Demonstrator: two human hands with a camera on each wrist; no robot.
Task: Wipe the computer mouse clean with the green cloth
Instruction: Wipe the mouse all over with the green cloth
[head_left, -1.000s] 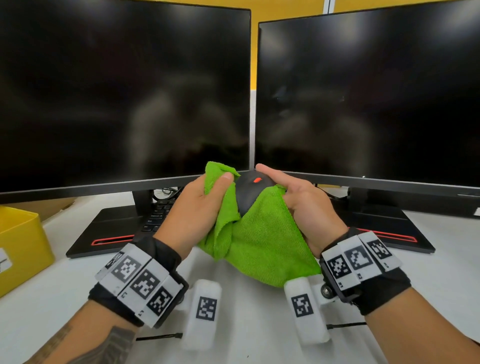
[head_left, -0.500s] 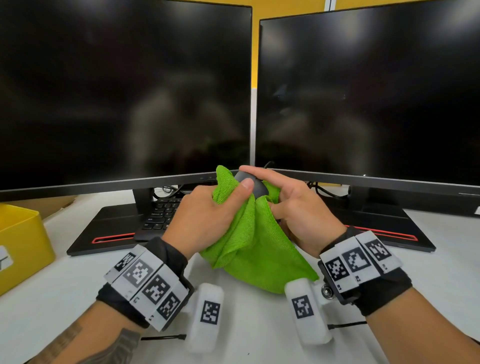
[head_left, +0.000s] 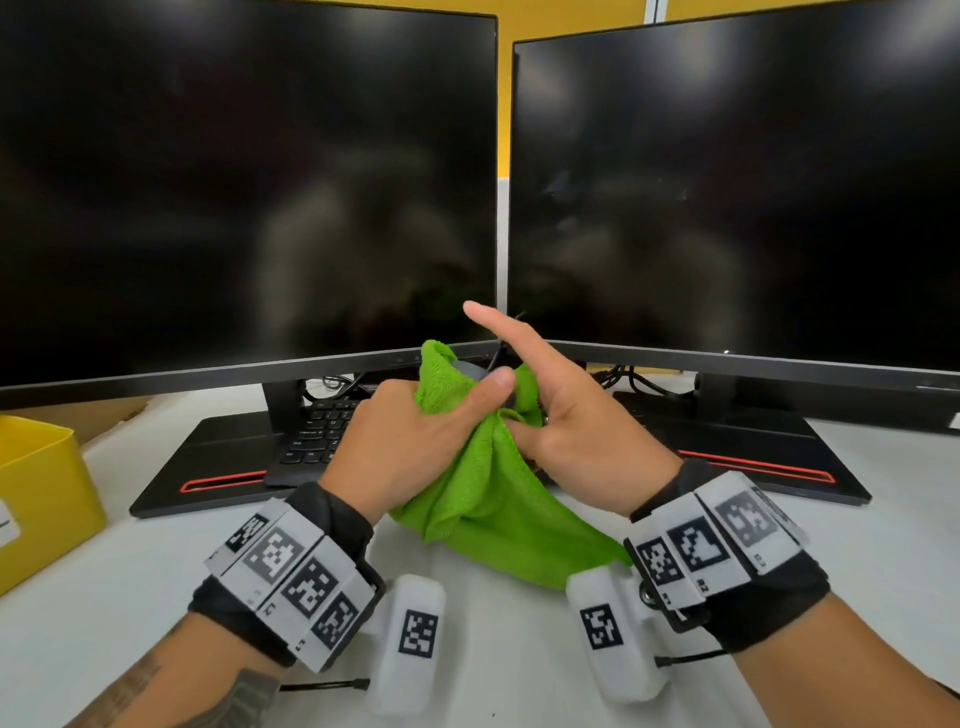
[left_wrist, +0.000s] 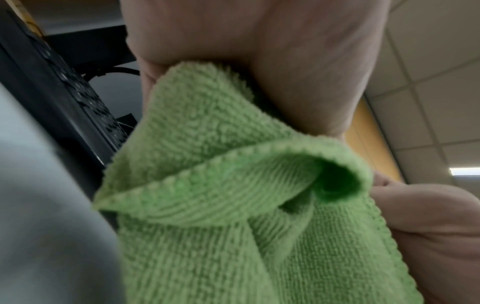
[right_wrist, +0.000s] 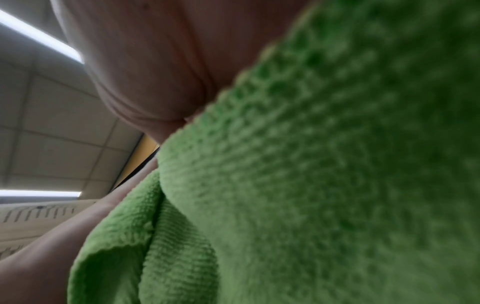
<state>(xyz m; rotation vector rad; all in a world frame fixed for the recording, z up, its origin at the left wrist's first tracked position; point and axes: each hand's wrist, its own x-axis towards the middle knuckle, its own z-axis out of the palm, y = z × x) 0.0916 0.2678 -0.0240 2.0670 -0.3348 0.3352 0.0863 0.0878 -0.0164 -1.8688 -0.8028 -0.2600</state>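
Both hands hold the bundle above the white desk (head_left: 493, 649), in front of the monitors. The green cloth (head_left: 488, 499) is bunched round the black computer mouse (head_left: 470, 370), of which only a dark sliver shows at the top. My left hand (head_left: 441, 410) grips the cloth, its thumb pressing across the mouse. My right hand (head_left: 540, 410) holds the mouse from the right with its lower fingers curled under the cloth and its index finger raised straight. In the wrist views the cloth (left_wrist: 233, 185) (right_wrist: 311, 185) fills the frame below each palm, and the mouse is hidden.
Two dark monitors (head_left: 249, 197) (head_left: 737, 197) stand close behind the hands on black bases with red trim. A black keyboard (head_left: 317, 431) lies under the left monitor. A yellow bin (head_left: 41, 493) sits at the desk's left edge.
The left hand has drawn the cloth up over the mouse, hiding its top and red wheel. The right index finger has lifted off the mouse and now points up.
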